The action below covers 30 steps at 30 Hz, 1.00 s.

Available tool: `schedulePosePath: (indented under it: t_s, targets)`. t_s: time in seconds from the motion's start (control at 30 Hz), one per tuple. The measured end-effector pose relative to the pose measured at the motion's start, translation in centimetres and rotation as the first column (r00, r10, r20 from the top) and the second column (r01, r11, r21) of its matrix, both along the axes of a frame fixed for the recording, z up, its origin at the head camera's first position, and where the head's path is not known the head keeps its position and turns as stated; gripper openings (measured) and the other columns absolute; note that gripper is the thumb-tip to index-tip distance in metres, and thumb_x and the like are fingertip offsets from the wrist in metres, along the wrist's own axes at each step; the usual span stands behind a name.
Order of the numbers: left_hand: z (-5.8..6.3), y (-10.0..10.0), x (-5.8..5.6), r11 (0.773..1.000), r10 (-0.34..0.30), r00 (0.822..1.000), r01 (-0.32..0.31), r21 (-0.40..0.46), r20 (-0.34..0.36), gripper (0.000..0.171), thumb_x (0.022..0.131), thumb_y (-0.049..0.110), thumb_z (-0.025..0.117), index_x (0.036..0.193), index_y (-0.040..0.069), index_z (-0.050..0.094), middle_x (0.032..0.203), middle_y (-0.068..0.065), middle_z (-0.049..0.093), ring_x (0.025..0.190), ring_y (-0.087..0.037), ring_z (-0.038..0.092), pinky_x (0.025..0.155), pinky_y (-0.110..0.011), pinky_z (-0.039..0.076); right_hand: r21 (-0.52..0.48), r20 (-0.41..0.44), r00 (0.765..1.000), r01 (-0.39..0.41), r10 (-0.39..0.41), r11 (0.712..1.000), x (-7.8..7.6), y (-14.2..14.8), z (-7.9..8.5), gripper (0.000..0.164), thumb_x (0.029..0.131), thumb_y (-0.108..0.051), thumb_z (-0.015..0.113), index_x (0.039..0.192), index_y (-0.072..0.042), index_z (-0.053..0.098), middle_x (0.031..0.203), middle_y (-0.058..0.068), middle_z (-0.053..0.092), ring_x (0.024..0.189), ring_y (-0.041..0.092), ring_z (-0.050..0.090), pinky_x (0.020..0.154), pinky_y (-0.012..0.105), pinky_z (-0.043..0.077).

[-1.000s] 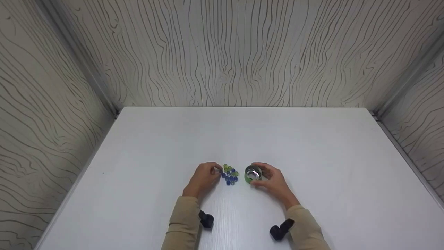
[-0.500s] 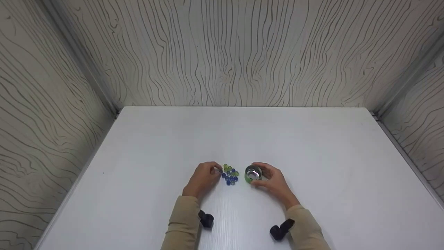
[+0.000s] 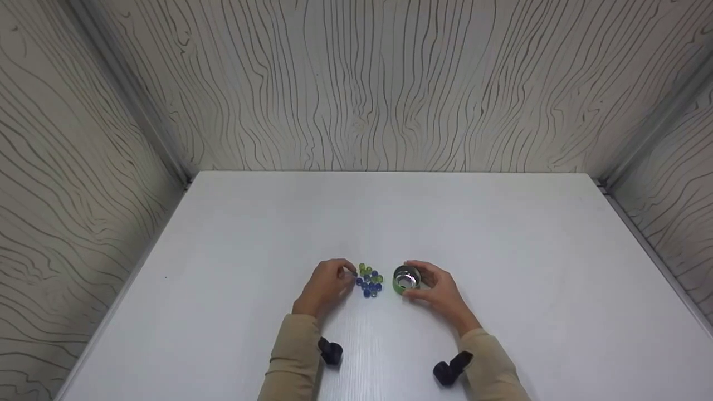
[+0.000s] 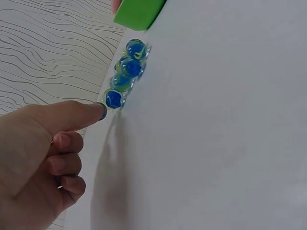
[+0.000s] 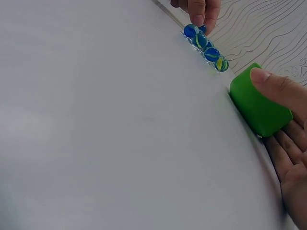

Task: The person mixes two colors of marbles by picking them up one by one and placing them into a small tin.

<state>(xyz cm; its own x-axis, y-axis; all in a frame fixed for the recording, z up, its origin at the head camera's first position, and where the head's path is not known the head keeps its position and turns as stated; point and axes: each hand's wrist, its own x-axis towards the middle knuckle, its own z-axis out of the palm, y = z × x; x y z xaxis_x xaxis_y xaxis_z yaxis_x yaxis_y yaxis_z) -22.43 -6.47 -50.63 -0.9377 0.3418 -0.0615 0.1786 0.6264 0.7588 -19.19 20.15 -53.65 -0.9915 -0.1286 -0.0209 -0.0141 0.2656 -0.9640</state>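
My left hand (image 3: pixel 327 288) pinches a blue glass marble (image 4: pixel 102 111) between thumb and forefinger, mostly hidden behind the thumb tip in the left wrist view. The other fingers are curled in. Right beside those fingertips, several blue and yellow-green marbles (image 3: pixel 372 286) lie in a tight cluster on the white table. To their right stands a small round green cup (image 5: pixel 261 103) with a shiny silver inside, its mouth facing up. My right hand (image 3: pixel 444 294) grips this cup from the right side, the thumb on its near wall and the fingers around the far side.
The white table (image 3: pixel 501 234) reaches back to a wood-patterned wall (image 3: pixel 362 83), with similar panels at both sides. A black wrist camera (image 3: pixel 332 353) is strapped to the left sleeve, another black camera (image 3: pixel 447 372) to the right one.
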Motion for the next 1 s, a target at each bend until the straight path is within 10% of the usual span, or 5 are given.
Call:
schedulePosePath:
  t_s: [1.0]
  targets:
    - [1.3,1.6,0.4,1.000,-0.005,1.000,0.005,-0.009,-0.027,0.019,0.089,0.009,0.064,0.106,0.003,0.069,0.068,0.004,0.038,0.061,-0.009,0.036,0.055,-0.020,0.030,0.025,-0.001,1.000,0.026,-0.026,0.999,0.2,-0.2,0.3,0.065,0.070,-0.012,0.084,0.129,-0.006,0.058,0.137,0.014,0.058,0.136,0.030,0.048,0.112,0.034,0.038]
